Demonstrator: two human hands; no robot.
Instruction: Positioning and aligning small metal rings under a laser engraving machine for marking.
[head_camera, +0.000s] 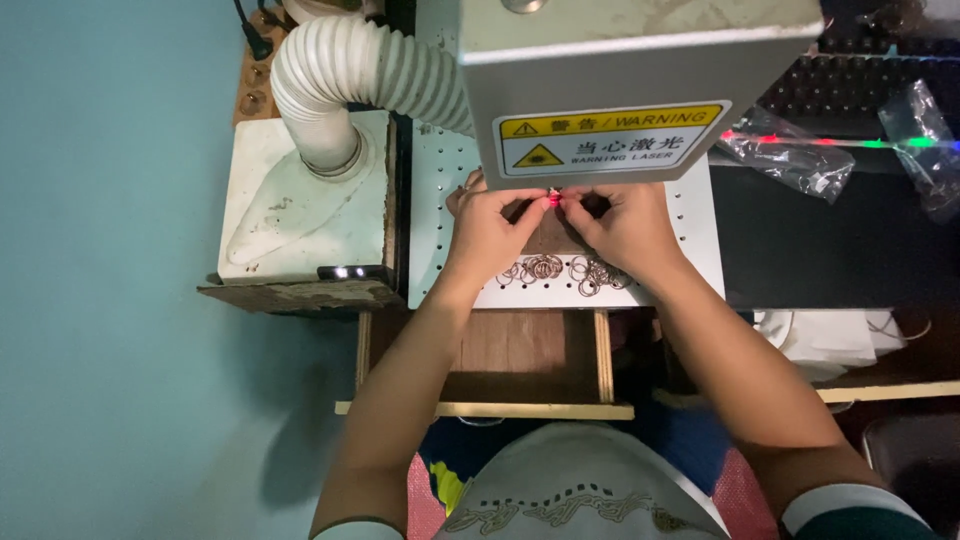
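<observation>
Two hands meeting fingertip to fingertip under the grey machine head (640, 70): left hand (490, 232) and right hand (625, 230) both pinched on one tiny part (553, 201) (lit red, too small to identify). Near side, loose metal rings (565, 270) scattered on the perforated white plate (435, 220), just beneath the wrists.

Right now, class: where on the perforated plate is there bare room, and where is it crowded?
Bare: the perforated plate between hose and left hand. Crowded: rings below both hands, right hand.
</observation>
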